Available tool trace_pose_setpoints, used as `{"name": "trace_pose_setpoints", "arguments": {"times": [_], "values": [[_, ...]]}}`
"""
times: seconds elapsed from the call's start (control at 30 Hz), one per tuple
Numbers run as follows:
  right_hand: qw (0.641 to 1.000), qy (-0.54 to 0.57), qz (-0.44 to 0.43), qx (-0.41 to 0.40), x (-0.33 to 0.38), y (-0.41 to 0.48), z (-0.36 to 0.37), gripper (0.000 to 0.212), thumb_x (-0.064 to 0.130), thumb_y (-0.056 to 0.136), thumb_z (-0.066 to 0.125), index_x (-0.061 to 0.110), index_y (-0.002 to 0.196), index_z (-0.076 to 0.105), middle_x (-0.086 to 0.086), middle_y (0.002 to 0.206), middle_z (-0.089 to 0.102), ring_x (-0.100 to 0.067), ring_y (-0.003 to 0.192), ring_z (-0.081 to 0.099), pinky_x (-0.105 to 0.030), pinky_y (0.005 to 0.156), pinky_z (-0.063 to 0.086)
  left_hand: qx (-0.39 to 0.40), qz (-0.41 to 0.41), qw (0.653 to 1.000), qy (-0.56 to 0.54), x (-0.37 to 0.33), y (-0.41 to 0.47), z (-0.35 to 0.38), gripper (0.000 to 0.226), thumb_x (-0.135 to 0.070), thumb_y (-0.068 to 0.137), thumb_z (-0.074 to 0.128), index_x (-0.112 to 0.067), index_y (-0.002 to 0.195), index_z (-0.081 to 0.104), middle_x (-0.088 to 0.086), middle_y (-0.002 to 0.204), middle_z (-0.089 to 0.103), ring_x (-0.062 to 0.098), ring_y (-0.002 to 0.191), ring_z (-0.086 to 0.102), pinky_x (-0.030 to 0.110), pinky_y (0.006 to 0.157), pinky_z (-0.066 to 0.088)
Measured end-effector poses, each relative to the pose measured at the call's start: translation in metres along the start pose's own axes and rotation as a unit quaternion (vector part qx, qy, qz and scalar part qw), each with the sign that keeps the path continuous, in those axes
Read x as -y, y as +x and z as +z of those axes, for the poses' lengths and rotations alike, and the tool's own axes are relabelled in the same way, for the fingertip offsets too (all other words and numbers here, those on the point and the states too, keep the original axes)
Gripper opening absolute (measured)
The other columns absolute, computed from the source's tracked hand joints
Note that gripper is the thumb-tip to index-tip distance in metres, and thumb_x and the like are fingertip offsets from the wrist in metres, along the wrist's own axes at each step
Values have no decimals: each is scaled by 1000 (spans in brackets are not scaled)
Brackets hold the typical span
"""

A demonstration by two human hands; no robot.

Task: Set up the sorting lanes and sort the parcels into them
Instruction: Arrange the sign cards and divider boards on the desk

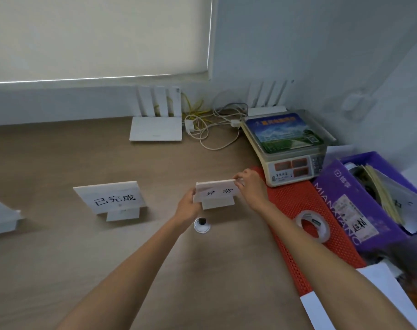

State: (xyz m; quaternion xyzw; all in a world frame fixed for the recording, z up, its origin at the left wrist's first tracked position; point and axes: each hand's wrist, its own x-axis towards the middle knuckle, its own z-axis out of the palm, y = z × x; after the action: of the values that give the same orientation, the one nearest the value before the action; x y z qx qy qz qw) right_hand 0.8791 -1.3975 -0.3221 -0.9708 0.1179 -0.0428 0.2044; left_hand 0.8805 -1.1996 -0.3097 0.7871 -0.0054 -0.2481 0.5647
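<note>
Left hand point(188, 206) and right hand point(250, 186) grip sign point(218, 192) beside scale point(290, 167).

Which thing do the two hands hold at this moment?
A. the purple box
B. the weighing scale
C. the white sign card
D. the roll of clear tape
C: the left hand and the right hand pinch opposite ends of the white sign card, while the tape roll lies untouched on the red mat.
</note>
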Motion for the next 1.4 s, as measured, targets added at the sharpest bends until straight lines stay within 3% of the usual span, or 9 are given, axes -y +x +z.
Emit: {"name": "trace_pose_setpoints", "arguments": {"times": [0.13, 0.27, 0.57, 0.7, 0.83, 1.0, 1.17, 1.4], "values": [[1000, -18, -22, 1, 11, 1, 1, 32, 6, 90, 56, 13, 120, 64, -8, 117, 57, -25, 112, 50, -33, 86, 45, -2, -8, 1000, 16, 4, 5, -11, 52, 7, 87, 44, -9, 136, 40, -5, 118, 43, 10, 109, 39, 15, 82, 30], [997, -68, -28, -4, 31, -8, -13, 41, 8, 89, 57, 19, 129, 55, -7, 134, 46, -21, 122, 43, -32, 92, 47, -17, 2, 998, 57, 9, -5, -39, 53, 4, 88, 41, -10, 139, 39, 6, 143, 42, 22, 130, 40, 25, 98, 34], [995, -27, -100, -1, 169, -93, -34, 26, 14, 91, 54, 17, 115, 62, -2, 120, 59, -20, 116, 46, -36, 86, 46, -112, 99, 987, 65, 5, -118, -169, 31, 1, 90, 41, -7, 114, 61, 10, 115, 62, 21, 106, 57, 22, 83, 40], [987, 25, -157, -1, 266, -154, -20, 20, 17, 92, 55, 13, 107, 67, -2, 107, 66, -20, 106, 52, -28, 81, 40, -189, 122, 971, 86, 29, -213, -260, 28, 2, 90, 42, -4, 108, 63, 6, 103, 62, 18, 98, 56, 19, 79, 37], [977, 71, -200, 29, 377, -232, 12, 16, 24, 91, 56, 20, 97, 70, -4, 98, 70, -21, 96, 62, -34, 82, 50, -277, 110, 950, 92, 75, -334, -359, 27, 1, 89, 43, -7, 103, 65, 11, 107, 66, 23, 102, 59, 29, 87, 44], [958, 104, -256, 71, 510, -351, 61, 20, 27, 92, 55, 16, 94, 72, -6, 93, 72, -23, 88, 64, -31, 72, 48, -371, 82, 918, 111, 147, -486, -460, 26, -4, 91, 43, -13, 100, 65, 6, 104, 66, 20, 102, 59, 29, 89, 44], [938, 121, -294, 137, 617, -452, 113, 20, 28, 92, 51, 20, 92, 69, 0, 92, 71, -20, 89, 63, -29, 70, 44, -441, 36, 890, 109, 224, -617, -532, 27, -6, 95, 41, -10, 108, 65, 7, 110, 65, 23, 104, 58, 32, 88, 45], [918, 123, -307, 218, 726, -530, 167, 28, 25, 95, 44, 14, 86, 68, -5, 85, 70, -22, 82, 64, -30, 71, 48, -491, -28, 868, 66, 304, -705, -603, 26, -10, 97, 40, -15, 105, 64, 7, 113, 65, 23, 106, 56, 32, 90, 44]]}}
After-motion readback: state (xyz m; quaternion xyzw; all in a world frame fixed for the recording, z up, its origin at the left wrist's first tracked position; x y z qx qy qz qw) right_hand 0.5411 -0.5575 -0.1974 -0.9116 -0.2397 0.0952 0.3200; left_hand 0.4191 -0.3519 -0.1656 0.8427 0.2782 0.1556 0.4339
